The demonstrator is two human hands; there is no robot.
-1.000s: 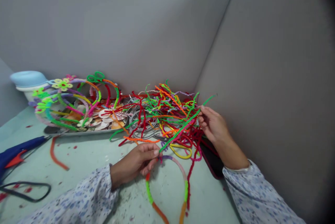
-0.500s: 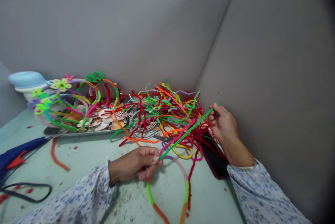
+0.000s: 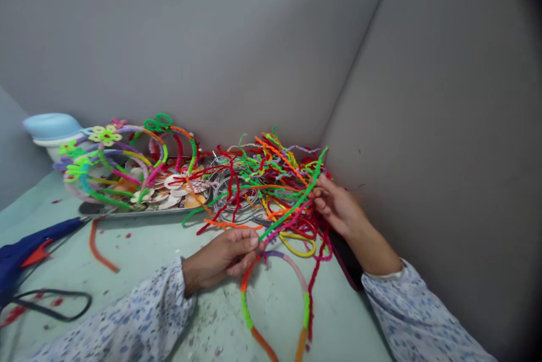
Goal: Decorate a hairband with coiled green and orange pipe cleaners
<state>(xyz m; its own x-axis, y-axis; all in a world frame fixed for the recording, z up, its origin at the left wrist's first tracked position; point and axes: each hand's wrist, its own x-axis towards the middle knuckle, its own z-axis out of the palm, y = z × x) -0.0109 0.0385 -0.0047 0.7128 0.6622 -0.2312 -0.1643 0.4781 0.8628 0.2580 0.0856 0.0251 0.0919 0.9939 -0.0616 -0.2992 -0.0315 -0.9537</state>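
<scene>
My left hand [image 3: 226, 256] is closed on the top of a headband [image 3: 275, 300] wrapped in orange, green, purple and pink fuzz, and pinches the lower end of a green pipe cleaner [image 3: 292, 209] against it. My right hand [image 3: 336, 206] pinches the same green pipe cleaner farther up, beside the tangled heap of coloured pipe cleaners [image 3: 271, 181]. The green strand runs slanted between the two hands, its free end bent upward past my right fingers.
A metal tray [image 3: 139, 212] at the back left holds finished decorated headbands [image 3: 122, 153] and paper discs. A blue glue gun [image 3: 29, 246] with a black cord lies far left. An orange pipe cleaner [image 3: 99, 249] lies loose. A dark phone [image 3: 345, 260] rests under my right wrist. Grey walls close in behind and right.
My right hand slid out along the green pipe cleaner toward the wall, then came back left toward the heap. My left hand stayed on the headband.
</scene>
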